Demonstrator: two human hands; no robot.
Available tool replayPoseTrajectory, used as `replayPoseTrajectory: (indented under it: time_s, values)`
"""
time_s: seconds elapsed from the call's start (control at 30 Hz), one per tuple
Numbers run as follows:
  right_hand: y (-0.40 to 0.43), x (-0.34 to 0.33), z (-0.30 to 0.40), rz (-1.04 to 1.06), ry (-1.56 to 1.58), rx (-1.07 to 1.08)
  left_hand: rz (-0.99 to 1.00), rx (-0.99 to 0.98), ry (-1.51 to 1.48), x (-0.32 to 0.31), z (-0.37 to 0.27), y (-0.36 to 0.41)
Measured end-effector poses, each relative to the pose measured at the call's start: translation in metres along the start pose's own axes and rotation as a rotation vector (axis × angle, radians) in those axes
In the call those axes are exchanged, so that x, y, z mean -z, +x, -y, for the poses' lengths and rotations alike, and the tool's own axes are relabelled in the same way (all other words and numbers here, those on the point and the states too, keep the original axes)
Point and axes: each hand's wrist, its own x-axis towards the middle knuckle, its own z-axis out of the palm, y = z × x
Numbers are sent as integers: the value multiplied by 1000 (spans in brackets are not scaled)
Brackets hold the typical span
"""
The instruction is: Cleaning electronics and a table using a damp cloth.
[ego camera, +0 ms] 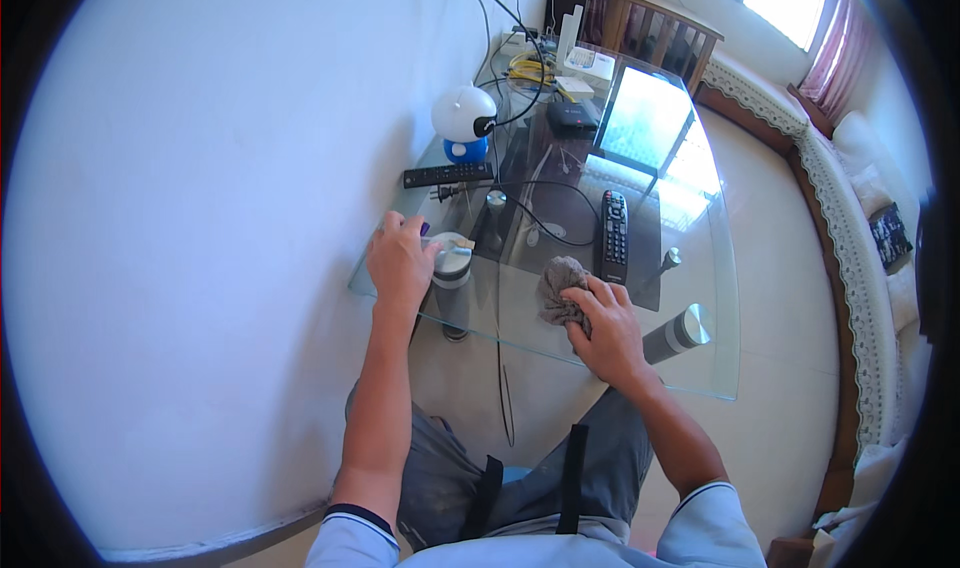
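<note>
My right hand grips a crumpled grey-brown cloth over the near part of a glass table. At the table's left corner, beside the wall, my left hand has its fingers bent around something small with a purple part; most of it is hidden. A pale, small piece shows just right of those fingers, above a round metal leg cap. Beyond the cloth lies a black remote control, and a second black remote control lies near the wall.
A white and blue robot-shaped camera stands by the wall. A black cable with a plug curves across the glass. Farther back are a black set-top box, a white router and coiled yellow cables. A sofa runs along the right.
</note>
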Motion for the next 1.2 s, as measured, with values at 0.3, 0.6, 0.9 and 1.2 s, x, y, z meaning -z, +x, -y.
replayPoseTrajectory:
  time_s: [0.3, 0.6, 0.9, 1.2]
  values:
    - [-2, -5, 3, -116, 1, 12, -17, -297, 114, -61, 23, 97]
    - [-4, -7, -1, -114, 2, -6, 473, -285, 109, -59, 23, 127]
    - [-9, -5, -1, -139, 41, 8, 307, -180, -56, 11, 24, 102]
    - [-54, 45, -18, 3, -83, -79, 363, 282, -1162, 30, -44, -14]
